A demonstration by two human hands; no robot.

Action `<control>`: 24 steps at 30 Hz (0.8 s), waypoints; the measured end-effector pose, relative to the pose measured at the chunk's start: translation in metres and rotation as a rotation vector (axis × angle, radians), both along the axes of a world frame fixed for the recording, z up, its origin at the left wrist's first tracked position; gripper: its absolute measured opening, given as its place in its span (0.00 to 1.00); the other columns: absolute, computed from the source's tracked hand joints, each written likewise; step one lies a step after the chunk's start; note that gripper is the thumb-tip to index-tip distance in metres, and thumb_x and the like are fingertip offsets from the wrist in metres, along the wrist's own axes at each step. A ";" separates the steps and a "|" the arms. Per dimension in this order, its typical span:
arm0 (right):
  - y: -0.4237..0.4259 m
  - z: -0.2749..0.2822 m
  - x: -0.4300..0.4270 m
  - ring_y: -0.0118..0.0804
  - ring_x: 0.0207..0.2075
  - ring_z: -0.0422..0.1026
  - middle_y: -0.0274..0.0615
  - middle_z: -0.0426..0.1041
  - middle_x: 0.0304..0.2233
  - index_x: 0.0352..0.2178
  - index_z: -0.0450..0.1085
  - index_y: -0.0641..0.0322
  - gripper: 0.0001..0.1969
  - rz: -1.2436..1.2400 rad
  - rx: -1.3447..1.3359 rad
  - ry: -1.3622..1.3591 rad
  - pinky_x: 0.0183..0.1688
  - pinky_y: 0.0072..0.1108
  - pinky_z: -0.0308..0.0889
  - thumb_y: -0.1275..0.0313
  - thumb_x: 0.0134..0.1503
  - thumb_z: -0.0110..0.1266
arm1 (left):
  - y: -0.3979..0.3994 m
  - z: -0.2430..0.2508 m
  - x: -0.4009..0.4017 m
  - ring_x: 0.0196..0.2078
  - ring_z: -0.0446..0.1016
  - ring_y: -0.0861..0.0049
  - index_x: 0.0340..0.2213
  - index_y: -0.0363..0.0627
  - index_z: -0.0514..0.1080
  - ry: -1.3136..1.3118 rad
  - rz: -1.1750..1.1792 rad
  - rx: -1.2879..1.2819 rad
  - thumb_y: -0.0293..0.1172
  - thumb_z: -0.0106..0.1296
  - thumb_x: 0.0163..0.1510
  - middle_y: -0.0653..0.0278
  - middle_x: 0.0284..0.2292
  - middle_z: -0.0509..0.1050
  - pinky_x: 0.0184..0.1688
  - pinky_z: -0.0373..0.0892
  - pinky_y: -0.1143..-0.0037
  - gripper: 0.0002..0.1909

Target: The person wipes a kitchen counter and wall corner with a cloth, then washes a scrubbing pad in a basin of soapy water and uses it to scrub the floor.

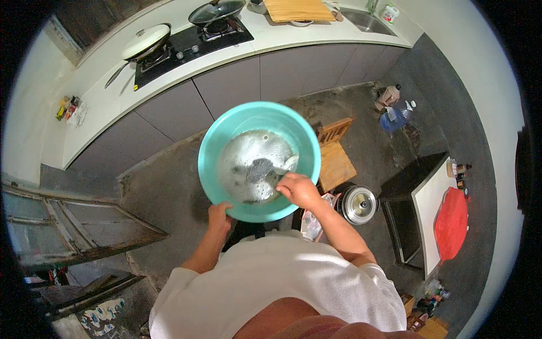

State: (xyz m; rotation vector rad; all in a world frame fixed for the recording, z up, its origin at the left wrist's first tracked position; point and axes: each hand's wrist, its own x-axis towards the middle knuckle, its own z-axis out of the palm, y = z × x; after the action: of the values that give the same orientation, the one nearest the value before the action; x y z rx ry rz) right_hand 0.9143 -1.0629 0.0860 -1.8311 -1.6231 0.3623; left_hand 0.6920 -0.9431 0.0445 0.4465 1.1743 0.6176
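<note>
A turquoise plastic basin point(207, 144) is held before my body, with foamy, cloudy water point(241, 186) inside. My left hand point(220, 215) grips its near-left rim, thumb over the edge. Over the near-right part of the water, my right hand point(298, 190) has curled fingers, closed at a pale, short handle-like end of a dark grey, mesh-like thing point(259, 169). That thing lies partly under the water, and its exact kind is unclear. A small whitish piece point(291, 162) shows by the basin's right inner wall.
Ahead runs a white counter point(275, 38) with a gas hob point(182, 51), lidded pans and a sink point(368, 21). To the right are a small wooden chair point(336, 165), a lidded metal pot point(359, 204), bottles point(394, 118) and a low table point(427, 203). A framed window sash point(84, 229) juts in at left.
</note>
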 end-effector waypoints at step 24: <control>0.148 0.041 0.363 0.48 0.24 0.68 0.50 0.67 0.26 0.40 0.54 0.67 0.24 -0.477 -0.288 -0.185 0.25 0.31 0.63 0.67 0.42 0.50 | 0.180 0.066 0.571 0.18 0.64 0.77 0.23 0.36 0.64 -0.153 -0.821 0.103 0.20 0.47 0.30 0.63 0.18 0.65 0.16 0.58 0.80 0.11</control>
State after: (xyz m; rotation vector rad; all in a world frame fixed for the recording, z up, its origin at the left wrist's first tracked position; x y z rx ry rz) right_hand 1.2775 -0.9147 0.1271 -2.4568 -1.2338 0.2228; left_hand 1.2634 -0.7634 0.1104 0.8874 0.7198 -0.0062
